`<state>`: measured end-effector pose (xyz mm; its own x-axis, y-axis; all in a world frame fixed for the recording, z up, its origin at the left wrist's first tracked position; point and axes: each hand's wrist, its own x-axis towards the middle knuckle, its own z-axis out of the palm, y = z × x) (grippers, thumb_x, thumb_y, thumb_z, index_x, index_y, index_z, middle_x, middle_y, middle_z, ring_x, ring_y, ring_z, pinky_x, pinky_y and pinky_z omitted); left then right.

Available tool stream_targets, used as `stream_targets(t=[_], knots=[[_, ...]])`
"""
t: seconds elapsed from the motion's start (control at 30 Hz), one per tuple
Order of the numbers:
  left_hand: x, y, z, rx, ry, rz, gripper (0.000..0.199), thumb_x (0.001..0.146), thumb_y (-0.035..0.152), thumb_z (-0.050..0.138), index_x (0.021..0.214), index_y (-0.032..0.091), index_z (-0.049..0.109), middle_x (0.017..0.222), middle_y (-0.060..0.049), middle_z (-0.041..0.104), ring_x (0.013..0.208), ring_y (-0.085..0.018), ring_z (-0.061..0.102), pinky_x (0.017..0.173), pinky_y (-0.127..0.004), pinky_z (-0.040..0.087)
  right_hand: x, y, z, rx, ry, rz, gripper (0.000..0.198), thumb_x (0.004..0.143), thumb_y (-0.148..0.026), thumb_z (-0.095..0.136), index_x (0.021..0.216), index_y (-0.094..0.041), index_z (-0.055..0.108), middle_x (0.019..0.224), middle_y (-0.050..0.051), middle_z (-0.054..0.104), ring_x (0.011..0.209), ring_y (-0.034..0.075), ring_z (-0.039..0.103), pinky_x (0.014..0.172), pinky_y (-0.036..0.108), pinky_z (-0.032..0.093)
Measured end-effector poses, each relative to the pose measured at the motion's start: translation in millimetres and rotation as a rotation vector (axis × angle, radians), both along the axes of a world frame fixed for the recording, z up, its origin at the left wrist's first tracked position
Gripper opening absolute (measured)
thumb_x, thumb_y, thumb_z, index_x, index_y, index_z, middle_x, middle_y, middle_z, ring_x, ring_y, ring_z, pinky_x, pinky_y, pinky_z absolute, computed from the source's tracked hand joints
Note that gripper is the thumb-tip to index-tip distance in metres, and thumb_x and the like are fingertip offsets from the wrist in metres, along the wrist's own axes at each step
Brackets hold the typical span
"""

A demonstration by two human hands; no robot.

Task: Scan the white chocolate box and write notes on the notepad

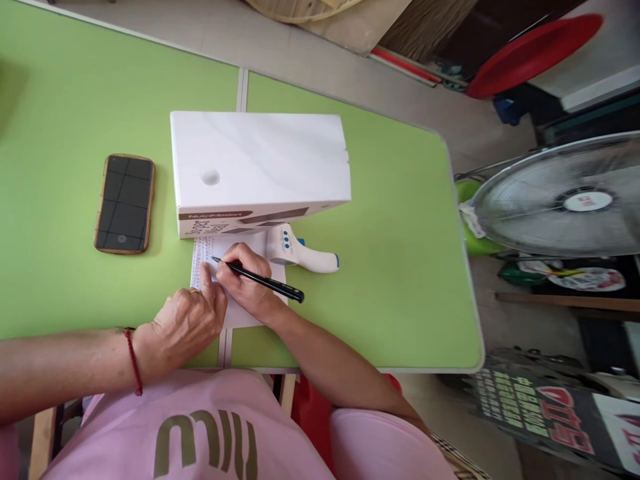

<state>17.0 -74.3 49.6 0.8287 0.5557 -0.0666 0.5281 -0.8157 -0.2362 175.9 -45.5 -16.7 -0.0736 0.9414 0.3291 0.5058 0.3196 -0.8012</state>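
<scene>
Paper (246, 316): far edge hidden by white box (260, 160); writing too small to read. 1 fan (585, 200): cut off at right edge, blades blurred. 1 woven tray (300, 7): cut off at top.

Home, probably: green folding table (400, 267), large fan (587, 201).
</scene>
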Motion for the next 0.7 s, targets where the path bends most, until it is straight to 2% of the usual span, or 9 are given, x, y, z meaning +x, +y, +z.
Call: stream_targets(t=[0.37,0.7], knots=[[0.4,1.3,0.5,0.059,0.041,-0.027,0.031,0.084,0.0,0.046,0.106,0.002,0.068,0.123,-0.032,0.062,0.04,-0.011,0.051,0.039,-0.023,0.039,3.9,0.5,-0.9,0.046,0.045,0.026,0.017,0.084,-0.018,0.056,0.073,-0.024,0.044,0.059,-0.007,0.048,0.051,0.01,0.046,0.052,0.023,0.04],[-0.6,0.5,-2.0,0.063,0.034,-0.035,0.035,0.082,-0.002,0.043,0.106,0.002,0.069,0.123,-0.032,0.062,0.04,-0.011,0.051,0.039,-0.023,0.04,3.7,1.4,-1.0,0.087,-0.037,-0.015,0.018,0.084,-0.017,0.053,0.071,-0.024,0.042,0.061,-0.006,0.049,0.052,0.01,0.047,0.053,0.022,0.041]])
